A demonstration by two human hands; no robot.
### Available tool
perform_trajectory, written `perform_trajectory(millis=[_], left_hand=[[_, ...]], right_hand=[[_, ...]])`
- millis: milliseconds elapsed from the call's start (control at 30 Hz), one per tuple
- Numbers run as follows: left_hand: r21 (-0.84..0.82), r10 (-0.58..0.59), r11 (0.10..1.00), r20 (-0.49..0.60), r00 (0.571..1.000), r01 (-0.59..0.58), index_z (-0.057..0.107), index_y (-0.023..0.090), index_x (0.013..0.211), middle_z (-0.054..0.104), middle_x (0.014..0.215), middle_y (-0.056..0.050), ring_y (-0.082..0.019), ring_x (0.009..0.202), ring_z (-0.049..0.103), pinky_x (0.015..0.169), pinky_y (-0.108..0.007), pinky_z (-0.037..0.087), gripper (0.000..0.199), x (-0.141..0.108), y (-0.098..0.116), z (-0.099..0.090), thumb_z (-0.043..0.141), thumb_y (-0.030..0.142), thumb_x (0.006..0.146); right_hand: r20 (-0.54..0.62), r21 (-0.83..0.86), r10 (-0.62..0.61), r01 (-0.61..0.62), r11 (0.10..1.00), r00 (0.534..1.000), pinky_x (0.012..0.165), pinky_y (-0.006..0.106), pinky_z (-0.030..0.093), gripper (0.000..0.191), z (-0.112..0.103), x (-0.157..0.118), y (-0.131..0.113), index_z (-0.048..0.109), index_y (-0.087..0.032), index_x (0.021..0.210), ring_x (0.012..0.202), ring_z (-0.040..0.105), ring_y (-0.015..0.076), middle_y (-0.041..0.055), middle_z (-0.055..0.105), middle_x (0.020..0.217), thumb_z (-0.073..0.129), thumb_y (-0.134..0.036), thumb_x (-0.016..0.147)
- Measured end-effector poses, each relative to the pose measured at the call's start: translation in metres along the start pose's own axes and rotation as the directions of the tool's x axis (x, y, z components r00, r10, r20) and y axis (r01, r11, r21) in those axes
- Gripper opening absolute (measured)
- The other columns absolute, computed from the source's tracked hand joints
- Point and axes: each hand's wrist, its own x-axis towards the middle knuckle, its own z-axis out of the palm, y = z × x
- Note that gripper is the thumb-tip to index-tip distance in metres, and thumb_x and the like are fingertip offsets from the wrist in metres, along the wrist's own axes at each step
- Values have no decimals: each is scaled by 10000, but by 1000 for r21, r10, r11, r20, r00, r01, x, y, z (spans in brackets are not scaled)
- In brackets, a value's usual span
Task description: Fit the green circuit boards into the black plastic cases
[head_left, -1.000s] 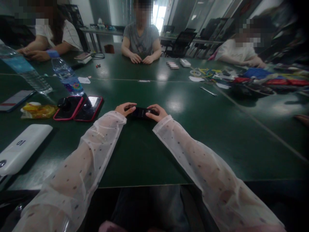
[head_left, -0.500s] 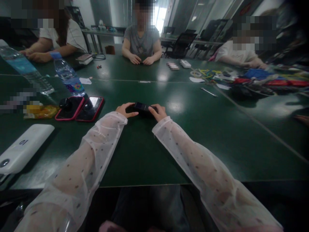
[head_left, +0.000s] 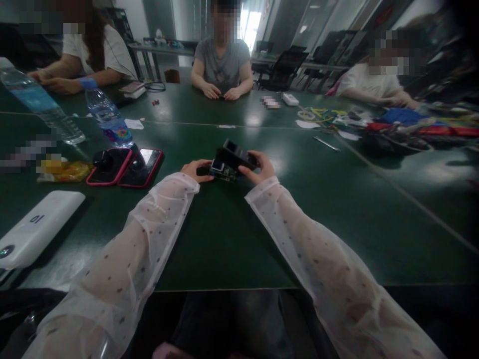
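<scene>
In the middle of the head view, a small electronic device is in two parts. My left hand [head_left: 195,170] is closed on the lower part, a circuit board [head_left: 224,172] with a little screen, green edges and a black end. My right hand [head_left: 261,168] grips the black cover [head_left: 236,153], a hollow plastic shell with a window opening. The cover is tilted and held just above and to the right of the board. Thin white dotted sleeves reach down to both wrists. What lies under my left fingers is hidden.
Two red-edged phones [head_left: 143,168], a yellow packet [head_left: 63,171] and a white power bank [head_left: 43,224] lie on the left. Two water bottles [head_left: 107,117] stand behind them. A wrench [head_left: 326,144] and piled cables [head_left: 318,115] are at right. Several people sit around the green table [head_left: 224,239].
The black cover has come up off the device in my right hand, which moved up and right. The circuit board now shows in my left hand, which has stayed nearly still.
</scene>
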Motion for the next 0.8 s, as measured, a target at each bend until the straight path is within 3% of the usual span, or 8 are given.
perform_trajectory(millis=[133, 233, 467, 567, 800], left_hand=[[36, 19, 999, 13, 1000, -20, 599, 249, 1387, 657, 1381, -112, -329, 1305, 603, 1147, -535, 412, 771, -1, 0, -1, 762, 608, 724], [75, 21, 997, 19, 1000, -22, 601, 242, 1385, 658, 1373, -116, -334, 1295, 602, 1131, -545, 421, 736, -3, 2, -3, 743, 596, 756], [114, 0, 993, 27, 1000, -4, 628, 257, 1350, 656, 1376, -107, -354, 1320, 574, 1135, -570, 401, 692, -2, 6, -3, 748, 574, 747], [119, -25, 993, 13, 1000, 23, 641, 250, 1338, 655, 1373, -119, -375, 1336, 555, 1141, -585, 388, 710, -1, 7, -3, 771, 571, 719], [131, -47, 990, 1, 999, 46, 662, 269, 1312, 657, 1374, -112, -401, 1330, 548, 1131, -623, 385, 694, 0, 9, -2, 778, 573, 700]], right_hand=[[-223, -5, 78, -81, 997, 972, 975, 507, 510, 715, -19, 7, 19, 526, -251, 1293, 1172, 588, 327, 122, 607, 1266, 705, -658, 733], [-290, -115, 107, -145, 983, 951, 1031, 536, 472, 672, -26, 5, 33, 532, -233, 1291, 1170, 574, 329, 132, 600, 1249, 694, -609, 758], [-225, -387, 140, -220, 895, 964, 1100, 597, 381, 594, -23, 4, 37, 579, -188, 1243, 1275, 493, 408, 168, 616, 1239, 734, -474, 747], [-152, -408, 192, -239, 881, 970, 1092, 624, 370, 615, -24, 2, 37, 561, -192, 1291, 1312, 457, 423, 180, 614, 1280, 721, -488, 775], [-141, -418, 207, -248, 874, 968, 1086, 652, 351, 775, -23, 1, 45, 476, -219, 1400, 1320, 439, 430, 186, 579, 1356, 752, -553, 758]])
